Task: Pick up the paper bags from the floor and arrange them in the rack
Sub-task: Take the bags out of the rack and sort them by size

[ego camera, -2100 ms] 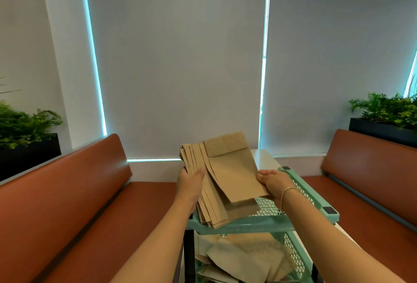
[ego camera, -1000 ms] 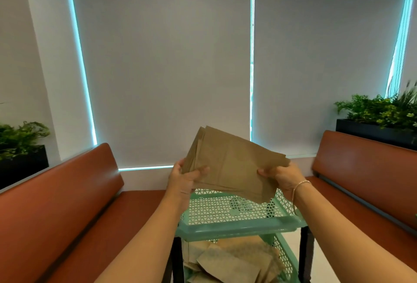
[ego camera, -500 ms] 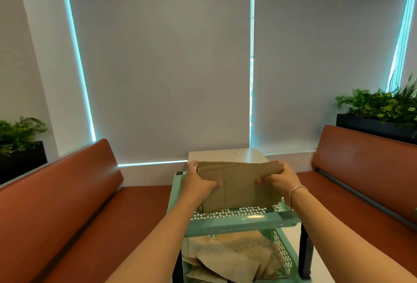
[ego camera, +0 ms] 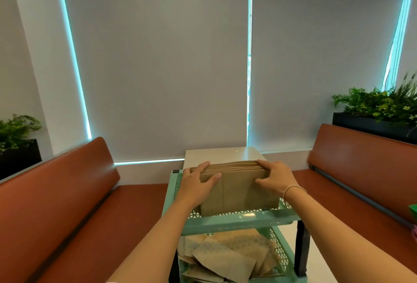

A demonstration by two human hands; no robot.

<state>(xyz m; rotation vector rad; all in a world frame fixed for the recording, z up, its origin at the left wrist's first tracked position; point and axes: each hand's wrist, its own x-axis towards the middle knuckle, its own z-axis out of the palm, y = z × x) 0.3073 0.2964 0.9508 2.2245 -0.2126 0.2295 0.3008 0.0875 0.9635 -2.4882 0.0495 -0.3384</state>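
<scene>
Your left hand [ego camera: 195, 186] grips the left end of the stack of paper bags [ego camera: 239, 192], thumb across the front face and fingers curled over the top edge; your right hand [ego camera: 276, 178] grips the right end the same way. The stack stands on its lower long edge in the top tray of the mint-green rack [ego camera: 239, 223], close to the tray's near rim. Its long axis runs left to right across the tray, the broad face turned toward you, the fanned top edges pointing up and leaning slightly away. The lower tray [ego camera: 283, 258] holds more bags lying loose and crooked. A pale desk [ego camera: 221, 154] sits just behind the rack, between two brown benches. Risks, as a judgement: the stack looks upright only because both hands clamp it; let go and it may topple flat or splay, since nothing visible props it at the back. The bags are thin and slick against each other, so uneven pressure could let inner ones slide out sideways or drop past the rim. The rack looks light, so a hard push down or forward could shove it. The floor and any bags left there are out of view.
</scene>
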